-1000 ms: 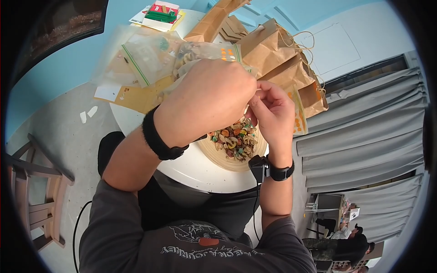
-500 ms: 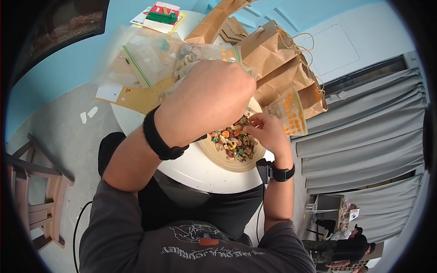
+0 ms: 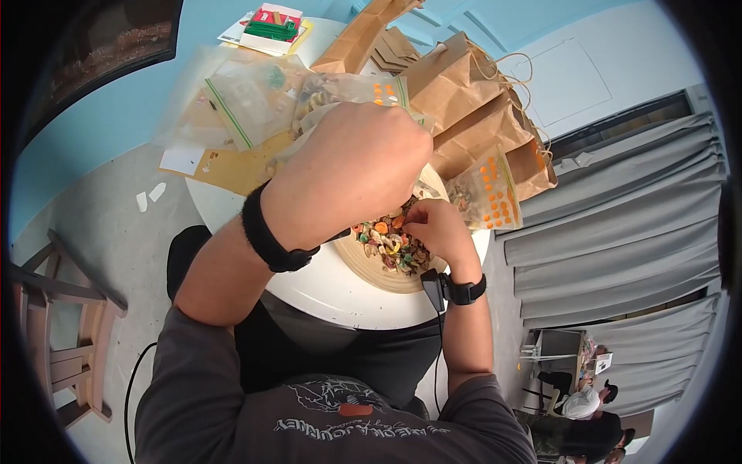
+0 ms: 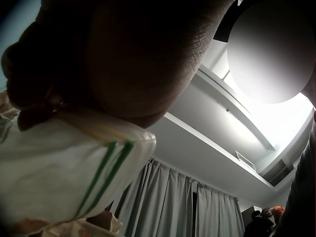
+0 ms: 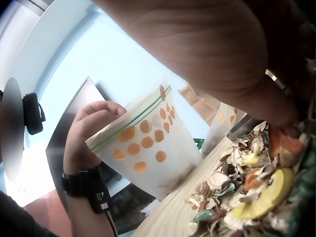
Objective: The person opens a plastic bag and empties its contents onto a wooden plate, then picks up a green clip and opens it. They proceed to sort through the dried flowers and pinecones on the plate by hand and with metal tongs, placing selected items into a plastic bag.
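Observation:
My left hand (image 3: 355, 158) holds a clear zip bag (image 5: 143, 136) with orange dots by its top edge, as the right wrist view shows. Green zip lines run along the bag's mouth. In the left wrist view, the bag (image 4: 49, 173) hangs under dark, shadowed fingers. A round pale wooden plate (image 3: 357, 267) carries a heap of potpourri (image 3: 390, 246), mixed dried petals and coloured slices. Thumb and fingers of my right hand (image 3: 442, 230) dip into the heap and pinch at it. Beside that thumb lies an orange-red piece (image 5: 284, 143), near a yellow ring-shaped slice (image 5: 266, 195).
Another dotted zip bag (image 3: 487, 189) lies right of the plate. Brown paper bags (image 3: 464, 85) stand behind it. At the back left lie more zip bags (image 3: 255, 97), a yellow envelope (image 3: 232, 166) and a box with green items (image 3: 270, 29). The white table's edge (image 3: 309, 298) is close to my body.
My right hand has come down from beside my left hand to the potpourri and moved slightly left into the heap. The left hand has stayed nearly still.

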`<state>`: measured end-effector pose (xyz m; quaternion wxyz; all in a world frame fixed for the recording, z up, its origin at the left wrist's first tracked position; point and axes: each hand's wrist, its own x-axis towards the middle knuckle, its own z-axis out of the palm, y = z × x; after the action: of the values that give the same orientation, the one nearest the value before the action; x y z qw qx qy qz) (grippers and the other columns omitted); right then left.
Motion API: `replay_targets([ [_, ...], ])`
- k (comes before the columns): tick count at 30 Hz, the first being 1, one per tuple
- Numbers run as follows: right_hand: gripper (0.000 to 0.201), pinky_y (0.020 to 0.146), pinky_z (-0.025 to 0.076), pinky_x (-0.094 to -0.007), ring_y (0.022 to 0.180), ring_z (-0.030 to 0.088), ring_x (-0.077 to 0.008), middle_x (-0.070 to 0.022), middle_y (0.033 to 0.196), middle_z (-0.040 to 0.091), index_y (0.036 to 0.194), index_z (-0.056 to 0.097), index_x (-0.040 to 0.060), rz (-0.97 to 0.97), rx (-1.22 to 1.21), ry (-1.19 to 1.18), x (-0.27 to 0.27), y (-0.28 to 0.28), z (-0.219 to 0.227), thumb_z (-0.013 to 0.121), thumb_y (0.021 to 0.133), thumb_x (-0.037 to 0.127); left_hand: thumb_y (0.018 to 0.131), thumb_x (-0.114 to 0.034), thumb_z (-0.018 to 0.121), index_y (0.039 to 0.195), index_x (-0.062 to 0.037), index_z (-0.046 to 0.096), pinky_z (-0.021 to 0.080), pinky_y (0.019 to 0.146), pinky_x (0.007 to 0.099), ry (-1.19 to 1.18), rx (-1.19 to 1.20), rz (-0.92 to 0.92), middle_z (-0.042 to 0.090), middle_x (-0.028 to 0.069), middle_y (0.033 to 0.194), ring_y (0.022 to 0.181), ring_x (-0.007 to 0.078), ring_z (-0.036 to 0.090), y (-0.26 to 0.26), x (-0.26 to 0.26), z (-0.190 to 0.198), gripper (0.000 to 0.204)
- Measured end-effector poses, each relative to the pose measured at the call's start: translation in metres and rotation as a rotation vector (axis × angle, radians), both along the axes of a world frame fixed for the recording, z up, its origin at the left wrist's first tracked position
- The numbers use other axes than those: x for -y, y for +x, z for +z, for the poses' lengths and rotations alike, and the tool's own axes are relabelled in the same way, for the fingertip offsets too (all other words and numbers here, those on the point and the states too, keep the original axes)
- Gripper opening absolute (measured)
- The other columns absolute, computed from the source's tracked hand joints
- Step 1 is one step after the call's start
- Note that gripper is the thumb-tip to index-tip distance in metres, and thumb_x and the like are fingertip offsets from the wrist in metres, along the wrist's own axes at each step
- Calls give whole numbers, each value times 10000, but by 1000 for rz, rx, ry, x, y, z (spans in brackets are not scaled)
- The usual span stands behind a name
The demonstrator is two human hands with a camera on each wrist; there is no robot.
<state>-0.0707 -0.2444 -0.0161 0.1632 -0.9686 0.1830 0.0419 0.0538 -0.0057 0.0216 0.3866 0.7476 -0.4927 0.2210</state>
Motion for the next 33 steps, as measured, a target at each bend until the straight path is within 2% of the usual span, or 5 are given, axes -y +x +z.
replay_targets([
  [12, 137, 691, 577, -357, 732, 749, -242, -158, 835, 775, 948, 769, -23, -7, 288, 7, -9, -2, 27, 759, 853, 76, 829, -98, 683, 764, 27, 701, 579, 704, 509, 46, 0, 8, 692, 243, 736, 743, 428, 710, -1, 0, 3, 142],
  [15, 115, 603, 516, -217, 733, 709, -80, -43, 851, 752, 1081, 735, -56, 20, 670, 450, -28, 1, 49, 693, 1003, 17, 840, -104, 684, 772, 21, 706, 580, 705, 513, 75, 2, 4, 695, 239, 740, 749, 427, 712, -2, 2, 3, 143],
  [19, 114, 602, 510, -210, 722, 704, -83, -46, 877, 752, 1076, 729, -57, 80, 857, 560, -60, 15, 71, 729, 982, 7, 843, -114, 687, 782, 13, 710, 582, 708, 518, 74, -12, -16, 699, 233, 750, 756, 424, 715, -3, 4, 2, 143],
  [24, 226, 639, 545, -216, 751, 694, -76, -49, 906, 762, 1188, 732, -58, -10, 685, 413, -39, 14, 69, 740, 967, -18, 838, -119, 686, 787, 7, 712, 584, 705, 514, 106, -27, 15, 698, 231, 762, 750, 423, 714, -2, -1, 4, 139],
  [33, 266, 756, 575, -407, 813, 738, -315, -162, 855, 754, 1032, 782, 19, 41, 43, -37, -8, 8, 2, 800, 777, 93, 831, -109, 668, 778, 24, 705, 582, 687, 516, 96, 16, 20, 688, 230, 758, 735, 422, 706, -2, -7, 4, 147],
])
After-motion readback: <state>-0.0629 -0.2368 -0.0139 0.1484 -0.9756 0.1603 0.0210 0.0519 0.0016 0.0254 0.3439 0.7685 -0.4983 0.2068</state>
